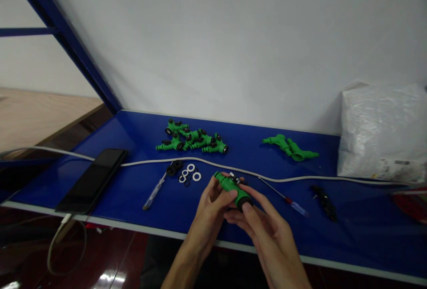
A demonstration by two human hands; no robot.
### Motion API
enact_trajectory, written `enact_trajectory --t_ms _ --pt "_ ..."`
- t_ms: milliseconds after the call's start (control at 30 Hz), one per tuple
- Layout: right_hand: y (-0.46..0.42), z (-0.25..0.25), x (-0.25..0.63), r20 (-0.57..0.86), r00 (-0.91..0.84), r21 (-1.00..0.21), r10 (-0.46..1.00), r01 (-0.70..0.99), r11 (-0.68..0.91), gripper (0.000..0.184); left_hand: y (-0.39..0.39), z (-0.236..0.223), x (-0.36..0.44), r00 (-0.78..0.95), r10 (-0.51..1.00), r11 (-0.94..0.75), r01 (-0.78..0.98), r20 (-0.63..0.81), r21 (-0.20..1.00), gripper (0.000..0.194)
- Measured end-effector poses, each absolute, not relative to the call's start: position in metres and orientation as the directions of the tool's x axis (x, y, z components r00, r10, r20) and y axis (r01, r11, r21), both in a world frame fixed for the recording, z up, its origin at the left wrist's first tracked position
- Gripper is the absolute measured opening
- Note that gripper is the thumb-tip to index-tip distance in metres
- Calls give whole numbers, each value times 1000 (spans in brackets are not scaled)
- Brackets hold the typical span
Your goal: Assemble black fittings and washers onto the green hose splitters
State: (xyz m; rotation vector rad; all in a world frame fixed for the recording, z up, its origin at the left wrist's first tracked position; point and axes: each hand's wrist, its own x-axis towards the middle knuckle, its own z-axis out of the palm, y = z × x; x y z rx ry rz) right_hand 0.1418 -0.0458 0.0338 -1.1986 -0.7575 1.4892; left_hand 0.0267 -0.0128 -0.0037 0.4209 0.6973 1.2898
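Currently: green hose connector grasped between both hands, on the near side of the white cable.

Left hand grips the connector body with thumb on top; right hand grips the end with the black collar. Beyond the cable on the blue surface: a cluster of green connectors with black fittings, two bare green connector bodies and a wrapped parcel. On the near side of the cable: white washers, black rings, a clear-handled screwdriver, a red-and-clear-handled screwdriver and small black parts.
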Motion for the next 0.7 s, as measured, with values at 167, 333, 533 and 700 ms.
enact_trajectory --t_ms 167,333,533,700 --pt "-44 28 151 -270 54 -926 961 -287 -244 47 -11 -5 26 79 971 204 -761 -225 615 25" --pt "-43 26 162 -248 54 -960 967 -150 -237 46 -10 -2 27 15 972 178 -700 -234 692 29" --pt "-44 30 166 -240 42 -969 970 -78 -236 42 -9 0 29 38 976 192 -624 -217 758 35" --pt "-46 35 162 -256 90 -965 963 -92 -247 44 -10 -3 28 56 976 203 -589 -211 782 33"
